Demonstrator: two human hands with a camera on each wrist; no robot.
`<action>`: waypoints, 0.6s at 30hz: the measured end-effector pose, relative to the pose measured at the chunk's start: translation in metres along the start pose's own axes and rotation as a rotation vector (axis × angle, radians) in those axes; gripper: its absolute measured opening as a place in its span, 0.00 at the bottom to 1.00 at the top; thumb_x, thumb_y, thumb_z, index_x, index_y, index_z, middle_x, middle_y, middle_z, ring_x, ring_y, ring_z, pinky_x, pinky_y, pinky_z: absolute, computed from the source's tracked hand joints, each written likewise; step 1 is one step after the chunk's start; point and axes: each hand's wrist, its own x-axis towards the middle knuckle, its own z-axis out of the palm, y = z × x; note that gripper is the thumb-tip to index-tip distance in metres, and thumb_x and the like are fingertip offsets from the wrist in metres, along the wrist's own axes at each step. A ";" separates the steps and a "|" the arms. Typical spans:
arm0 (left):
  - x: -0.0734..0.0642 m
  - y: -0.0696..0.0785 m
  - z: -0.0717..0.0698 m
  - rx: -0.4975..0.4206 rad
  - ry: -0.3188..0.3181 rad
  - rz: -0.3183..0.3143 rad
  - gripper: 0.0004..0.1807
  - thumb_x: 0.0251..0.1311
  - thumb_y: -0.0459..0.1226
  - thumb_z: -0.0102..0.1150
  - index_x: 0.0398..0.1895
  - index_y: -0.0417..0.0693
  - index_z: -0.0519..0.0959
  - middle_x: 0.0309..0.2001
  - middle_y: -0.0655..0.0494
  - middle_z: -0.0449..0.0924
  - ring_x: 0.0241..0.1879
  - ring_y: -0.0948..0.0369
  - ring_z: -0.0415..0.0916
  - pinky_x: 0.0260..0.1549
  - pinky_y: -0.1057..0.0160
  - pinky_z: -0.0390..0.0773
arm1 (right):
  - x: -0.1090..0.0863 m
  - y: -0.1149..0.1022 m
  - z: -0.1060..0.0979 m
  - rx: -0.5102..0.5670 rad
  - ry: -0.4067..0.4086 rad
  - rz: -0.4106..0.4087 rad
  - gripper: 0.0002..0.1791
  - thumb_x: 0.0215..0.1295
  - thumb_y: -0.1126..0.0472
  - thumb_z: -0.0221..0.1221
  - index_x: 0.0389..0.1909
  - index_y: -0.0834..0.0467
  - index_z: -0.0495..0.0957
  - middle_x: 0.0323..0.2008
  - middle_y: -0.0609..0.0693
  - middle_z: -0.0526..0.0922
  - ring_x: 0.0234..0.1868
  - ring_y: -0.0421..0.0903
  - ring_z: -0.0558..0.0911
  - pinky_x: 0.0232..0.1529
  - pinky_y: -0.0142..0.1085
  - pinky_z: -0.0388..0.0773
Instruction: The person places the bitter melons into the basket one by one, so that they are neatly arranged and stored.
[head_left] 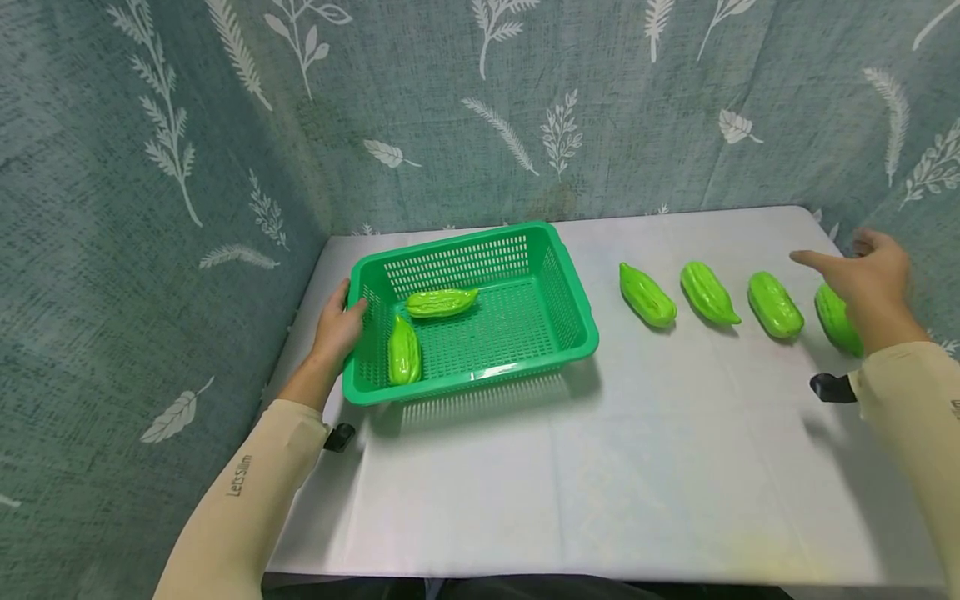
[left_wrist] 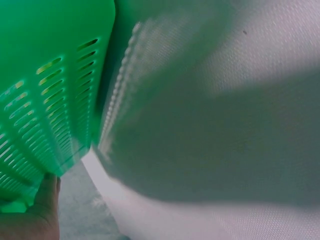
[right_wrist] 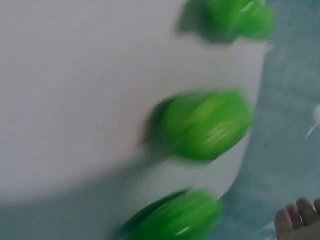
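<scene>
My left hand (head_left: 337,329) grips the left rim of a green slotted plastic basket (head_left: 582,329), thumb over the edge. In the left wrist view the basket's outer wall (left_wrist: 55,105) rises beside my thumb. Inside lie two glossy, ridged green gourds, one crosswise (head_left: 441,303) and one lengthwise (head_left: 405,352). My right hand (head_left: 873,283) is over the rightmost gourd (head_left: 834,321) on the table, partly covering it in the head view. Its thumb is extended and its fingers are loosely bent, holding nothing. In the right wrist view, fingertips (right_wrist: 297,220) show at the lower right corner, beside blurred gourds.
Three more gourds lie in a row between basket and right hand: a left one (head_left: 648,295), a middle one (head_left: 708,293) and a right one (head_left: 776,306). A white cloth covers the table (head_left: 637,467). Green leaf-patterned fabric (head_left: 450,108) hangs behind and along the sides.
</scene>
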 end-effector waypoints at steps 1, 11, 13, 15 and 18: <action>0.000 0.000 0.000 0.000 -0.002 -0.003 0.35 0.73 0.46 0.38 0.76 0.58 0.36 0.77 0.57 0.36 0.76 0.52 0.37 0.72 0.46 0.47 | -0.002 -0.009 0.004 0.019 -0.023 -0.012 0.63 0.43 0.26 0.59 0.75 0.47 0.38 0.76 0.47 0.43 0.76 0.52 0.45 0.73 0.51 0.52; -0.001 0.000 -0.002 -0.015 -0.003 -0.004 0.35 0.72 0.45 0.38 0.76 0.57 0.36 0.77 0.57 0.36 0.76 0.52 0.38 0.72 0.46 0.47 | -0.039 -0.098 0.059 0.098 -0.284 -0.153 0.58 0.41 0.31 0.66 0.74 0.42 0.49 0.74 0.41 0.53 0.76 0.49 0.50 0.74 0.49 0.50; -0.002 0.000 -0.002 -0.022 -0.007 0.000 0.35 0.73 0.45 0.38 0.76 0.57 0.36 0.77 0.56 0.36 0.75 0.52 0.38 0.72 0.46 0.48 | -0.048 -0.113 0.072 0.098 -0.326 -0.188 0.57 0.43 0.33 0.67 0.74 0.42 0.51 0.74 0.42 0.54 0.75 0.49 0.52 0.73 0.48 0.52; -0.001 0.000 -0.002 -0.023 -0.001 0.007 0.35 0.72 0.45 0.38 0.76 0.56 0.37 0.77 0.56 0.37 0.75 0.52 0.39 0.72 0.46 0.48 | -0.057 -0.126 0.085 0.083 -0.366 -0.226 0.55 0.44 0.35 0.67 0.73 0.42 0.52 0.74 0.43 0.55 0.75 0.49 0.54 0.73 0.48 0.54; 0.000 0.001 0.000 -0.025 0.010 0.013 0.35 0.72 0.45 0.39 0.76 0.54 0.38 0.77 0.55 0.38 0.75 0.53 0.39 0.73 0.48 0.47 | -0.069 -0.142 0.101 0.069 -0.419 -0.285 0.53 0.47 0.37 0.67 0.73 0.44 0.54 0.73 0.45 0.57 0.74 0.48 0.57 0.71 0.47 0.58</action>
